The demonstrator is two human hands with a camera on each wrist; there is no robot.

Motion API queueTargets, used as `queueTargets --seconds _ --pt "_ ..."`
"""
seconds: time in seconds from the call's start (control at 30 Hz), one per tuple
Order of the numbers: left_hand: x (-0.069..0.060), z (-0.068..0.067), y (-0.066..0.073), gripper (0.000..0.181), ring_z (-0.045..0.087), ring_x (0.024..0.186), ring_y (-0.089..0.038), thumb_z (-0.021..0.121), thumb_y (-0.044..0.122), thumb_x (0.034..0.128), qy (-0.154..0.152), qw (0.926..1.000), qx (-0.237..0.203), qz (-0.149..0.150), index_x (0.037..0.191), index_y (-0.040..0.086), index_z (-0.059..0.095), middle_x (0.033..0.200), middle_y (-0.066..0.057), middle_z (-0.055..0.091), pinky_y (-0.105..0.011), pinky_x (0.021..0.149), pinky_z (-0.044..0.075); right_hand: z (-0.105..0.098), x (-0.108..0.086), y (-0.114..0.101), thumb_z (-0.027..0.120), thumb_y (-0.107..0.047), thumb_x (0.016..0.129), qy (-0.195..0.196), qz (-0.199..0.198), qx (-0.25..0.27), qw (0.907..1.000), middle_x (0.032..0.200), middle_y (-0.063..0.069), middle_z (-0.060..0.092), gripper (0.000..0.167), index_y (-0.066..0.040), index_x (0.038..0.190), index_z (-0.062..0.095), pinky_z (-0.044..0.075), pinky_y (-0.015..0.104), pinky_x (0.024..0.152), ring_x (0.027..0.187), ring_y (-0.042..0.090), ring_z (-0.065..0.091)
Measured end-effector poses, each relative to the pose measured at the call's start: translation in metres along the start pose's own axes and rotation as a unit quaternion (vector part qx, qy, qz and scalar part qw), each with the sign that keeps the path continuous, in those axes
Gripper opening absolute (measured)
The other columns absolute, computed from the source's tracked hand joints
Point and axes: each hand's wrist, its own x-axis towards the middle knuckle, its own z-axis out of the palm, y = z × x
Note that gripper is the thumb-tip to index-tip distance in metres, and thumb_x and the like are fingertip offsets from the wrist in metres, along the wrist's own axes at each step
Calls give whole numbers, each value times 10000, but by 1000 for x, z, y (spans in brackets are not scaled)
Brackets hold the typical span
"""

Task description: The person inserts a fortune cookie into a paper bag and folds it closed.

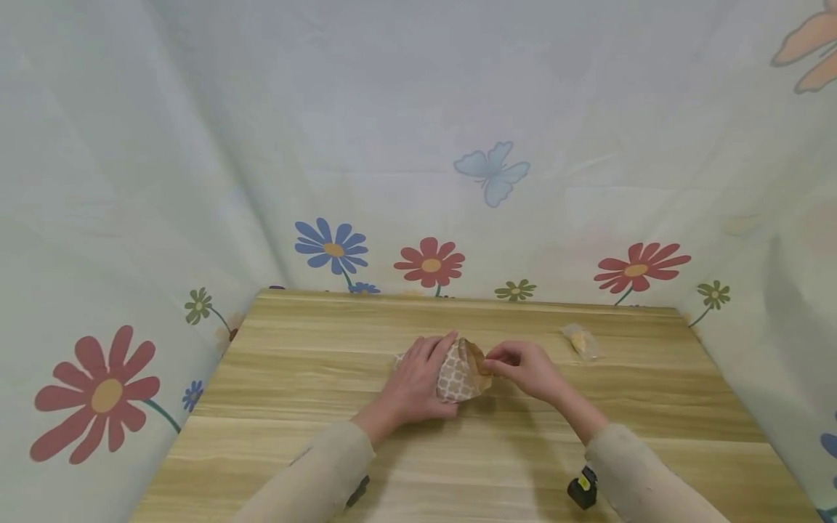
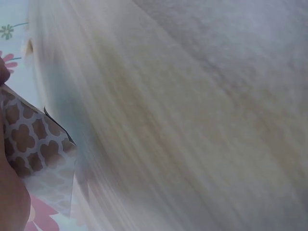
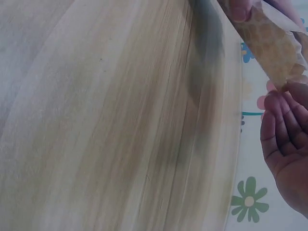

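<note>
A brown paper bag (image 1: 458, 374) with a white lattice pattern lies on its side between both hands, its mouth spread toward the right. My left hand (image 1: 416, 378) grips the bag's body from above, fingers on the far side and thumb on the near side. At the mouth, my right hand (image 1: 526, 369) pinches the paper edge between thumb and fingertips. The right wrist view shows that pinch on the bag (image 3: 274, 48) from below. In the left wrist view only a corner of the bag (image 2: 38, 144) and part of the hand appear. What the bag contains is hidden.
A small clear packet (image 1: 580, 341) with something yellowish inside lies on the wooden table (image 1: 314, 349), right of the right hand. A black object with a yellow mark (image 1: 583, 488) sits by the right sleeve. Flower-printed cloth (image 1: 366, 181) surrounds the table.
</note>
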Motion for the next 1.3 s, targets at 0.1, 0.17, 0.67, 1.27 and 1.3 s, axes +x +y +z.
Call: queueTargets --seconds 0.1,0.17,0.67,1.27,1.3 --pt "1 0 2 1295 493 1358 -268 902 517 660 -52 9999 -109 -56 1702 176 212 1528 -90 474 -502 1229 395 0 0 -1 762 -158 1002 -119 -45 162 9998 884 15 766 94 -68 1003 788 561 253 668 798 240 710" --pt "1 -1 3 1322 483 1355 -258 918 524 661 -128 9996 -211 -115 1710 189 187 1540 -88 461 -490 1211 419 -2 1 -3 754 -138 1006 -166 -115 156 9997 860 17 761 80 -67 985 783 559 253 652 784 284 716" --pt "5 -4 7 1300 430 1462 -281 891 615 733 -366 9964 -622 -436 1723 232 141 1626 -83 397 -528 1199 434 -25 5 -18 732 -137 1019 -302 -161 -70 9994 825 59 745 87 -89 971 786 510 269 577 711 179 651" --pt "14 -9 10 1308 515 1294 -201 960 551 669 -1043 9825 -1318 -797 1710 300 209 1540 -25 470 -475 1103 505 -14 -7 -8 726 -133 1026 -327 -12 356 9988 857 69 749 114 -32 1033 778 549 251 650 795 306 698" --pt "14 -9 10 1297 519 1277 -191 961 545 669 -1041 9831 -1293 -777 1706 284 227 1526 -22 480 -464 1102 504 -13 -8 -7 725 -132 1026 -318 -7 357 9989 854 66 748 115 -31 1036 779 548 250 648 791 297 696"
